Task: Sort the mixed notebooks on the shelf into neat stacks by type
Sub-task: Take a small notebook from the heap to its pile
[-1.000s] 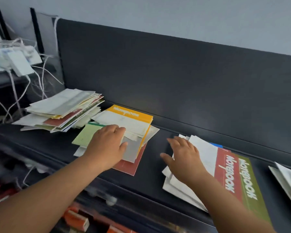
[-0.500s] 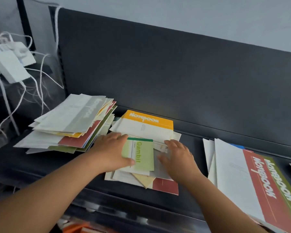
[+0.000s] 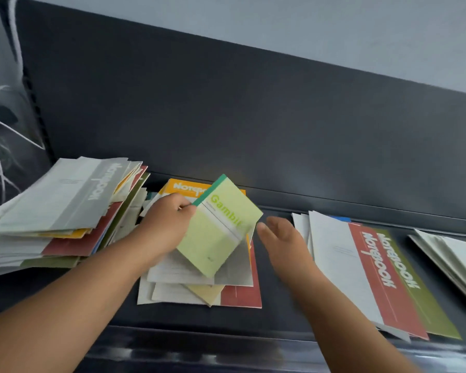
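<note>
My left hand [image 3: 165,224] grips a small pale green notebook [image 3: 218,227] marked "Gambit" by its green-spined corner and holds it tilted above the middle pile [image 3: 205,281]. That pile holds white, tan and red notebooks, with an orange one [image 3: 178,185] at the back. My right hand [image 3: 283,238] hovers just right of the green notebook, fingers apart, holding nothing. A tall messy stack [image 3: 65,211] with a grey-and-white cover on top lies at the left. At the right lie large red [image 3: 371,275] and olive [image 3: 414,286] notebooks under a white cover.
All stacks rest on a dark shelf [image 3: 275,313] with a dark back panel [image 3: 253,130]. Another pile of white notebooks [image 3: 452,259] sits at the far right edge. White cables [image 3: 0,135] hang at the far left.
My left hand has lifted the green notebook off the middle pile and tilted it up. My right hand has come off the pile and moved slightly right. The view has shifted closer.
</note>
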Demonstrator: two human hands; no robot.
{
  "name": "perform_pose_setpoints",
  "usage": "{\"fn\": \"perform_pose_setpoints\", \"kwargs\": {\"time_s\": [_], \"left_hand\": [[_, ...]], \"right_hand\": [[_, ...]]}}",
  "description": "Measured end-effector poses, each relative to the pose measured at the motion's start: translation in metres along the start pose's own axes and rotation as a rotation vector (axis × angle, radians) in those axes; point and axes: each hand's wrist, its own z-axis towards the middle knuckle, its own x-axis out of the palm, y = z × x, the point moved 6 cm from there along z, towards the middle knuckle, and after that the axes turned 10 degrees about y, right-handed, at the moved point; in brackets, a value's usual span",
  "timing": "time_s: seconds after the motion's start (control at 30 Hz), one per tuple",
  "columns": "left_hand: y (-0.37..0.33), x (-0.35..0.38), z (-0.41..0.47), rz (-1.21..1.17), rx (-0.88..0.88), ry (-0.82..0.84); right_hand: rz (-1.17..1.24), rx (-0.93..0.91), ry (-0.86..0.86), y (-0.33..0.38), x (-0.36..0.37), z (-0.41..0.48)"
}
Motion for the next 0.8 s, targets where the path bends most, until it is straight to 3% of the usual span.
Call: {"fn": "perform_pose_setpoints", "kwargs": {"time_s": [0.13,0.23,0.5,0.8], "left_hand": [[-0.02,0.046,0.003,-0.415,-0.106,0.118],[-0.043,0.087,0.004,-0.544,-0.146,0.182],[-0.11,0.198,0.007,-0.404,-0.053,0.348],[-0.166,0.298,-0.003,-0.338,0.0,0.481]], "right_hand": [[0.402,0.08,0.089,-0.014,-0.01,-0.003],[0.458,0.144,0.046,-0.028,-0.04,-0.009],[0.561,0.2,-0.167,-0.096,-0.151,-0.032],[0.563,0.167,-0.249,-0.157,-0.241,-0.059]]}}
